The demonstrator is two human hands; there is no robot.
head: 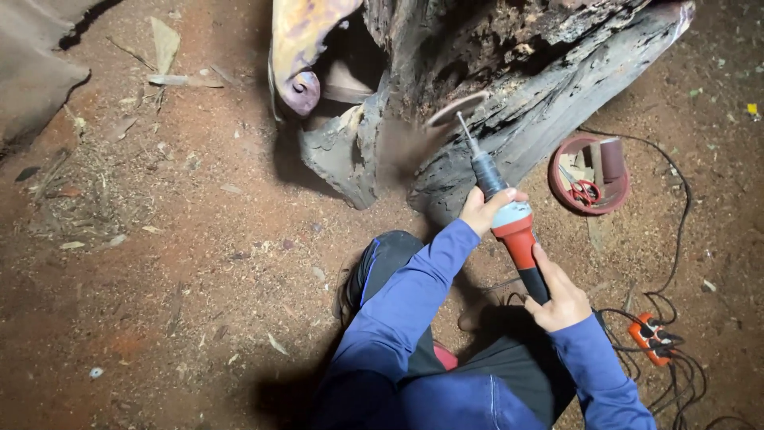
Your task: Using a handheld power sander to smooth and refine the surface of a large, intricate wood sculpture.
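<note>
the left hand (487, 209) is wrapped around the front of a rotary power tool (513, 227), at the point where the grey collar meets the red body, with the thumb lying across the top. the right hand (557, 296) is closed around the black rear grip of the same tool, fingers curled under it. both arms wear blue sleeves. the tool runs from the near right toward the far centre, tilted upward, and ends in a thin metal shaft. a disc (455, 109) is fitted at the tip of the shaft; it is blurred, so it appears to be spinning, and it sits against the weathered log (549, 87). the log lies across the far part of the scene on the red dirt floor (199, 263). fine dust hangs just left of the disc, near the broken end of the log. to the right of the tool, beside the log, stands a round red container (590, 175) holding red-handled scissors (582, 189). at the near right an orange power strip (652, 338) lies on the floor among black cables (676, 239). wood chips are scattered over the floor at the far left.
</note>
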